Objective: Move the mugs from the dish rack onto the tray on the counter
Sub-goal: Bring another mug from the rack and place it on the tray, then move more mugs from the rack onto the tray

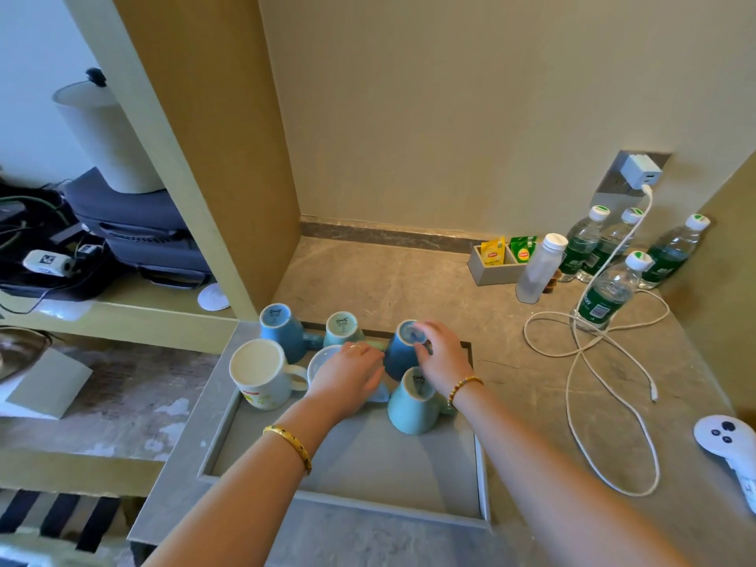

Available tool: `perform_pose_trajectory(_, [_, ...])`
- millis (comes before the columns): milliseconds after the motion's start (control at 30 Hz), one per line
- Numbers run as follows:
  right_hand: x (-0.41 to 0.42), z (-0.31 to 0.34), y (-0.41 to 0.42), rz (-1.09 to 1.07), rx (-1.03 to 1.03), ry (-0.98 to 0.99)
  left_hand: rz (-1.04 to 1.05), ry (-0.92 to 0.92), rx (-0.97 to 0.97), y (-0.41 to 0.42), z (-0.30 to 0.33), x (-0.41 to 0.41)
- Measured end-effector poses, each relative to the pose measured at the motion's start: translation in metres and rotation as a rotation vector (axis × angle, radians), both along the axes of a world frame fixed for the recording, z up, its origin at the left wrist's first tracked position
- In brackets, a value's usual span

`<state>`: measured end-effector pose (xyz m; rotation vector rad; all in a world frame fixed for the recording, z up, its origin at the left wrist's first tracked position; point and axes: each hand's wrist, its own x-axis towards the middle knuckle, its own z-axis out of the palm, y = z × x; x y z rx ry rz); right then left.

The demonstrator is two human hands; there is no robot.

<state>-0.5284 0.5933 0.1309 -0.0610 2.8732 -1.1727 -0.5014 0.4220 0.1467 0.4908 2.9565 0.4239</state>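
Note:
Several mugs stand upside down at the far end of a grey tray (352,468) on the counter. Among them are a white printed mug (259,372), a blue mug (282,331), a pale green mug (341,329), a dark blue mug (399,354) and a teal mug (413,405). My right hand (439,354) grips the dark blue mug's base from above. My left hand (347,380) covers a light blue mug (323,364) at the tray's middle, fingers wrapped over it. No dish rack is in view.
Several water bottles (605,292), a white bottle (540,268) and a tea-bag box (497,261) stand at the back right. A white charger cable (589,349) loops across the counter. A white controller (726,444) lies at the right edge. A wooden partition (229,157) rises at the left.

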Motion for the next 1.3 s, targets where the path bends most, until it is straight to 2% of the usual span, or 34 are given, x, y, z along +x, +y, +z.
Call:
perform_pose_trajectory(100, [0.006,0.009,-0.019,-0.04,-0.009,0.132,0.136,0.04,0.152,-0.018,0.01,0.004])
perform_pose_trajectory(233, [0.014,0.03,-0.069,0.067,-0.008,0.319,0.311,0.103,0.315,-0.056,0.023,0.016])
perform_pose_trajectory(300, [0.023,0.034,-0.103,0.147,-0.022,0.351,0.4,0.134,0.373,-0.082,0.026,0.026])
perform_pose_trajectory(500, [0.063,0.025,-0.227,0.42,-0.059,0.265,0.721,0.116,0.44,-0.194,0.013,0.086])
perform_pose_trajectory(667, [0.113,0.008,-0.339,0.626,-0.044,0.174,0.915,0.0,0.448,-0.3,-0.003,0.156])
perform_pose_trajectory(1033, [0.23,-0.05,-0.519,0.876,0.096,-0.142,1.144,-0.221,0.407,-0.471,-0.063,0.303])
perform_pose_trajectory(1300, [0.251,-0.087,-0.593,1.015,0.247,-0.278,1.3,-0.313,0.503,-0.537,-0.105,0.346])
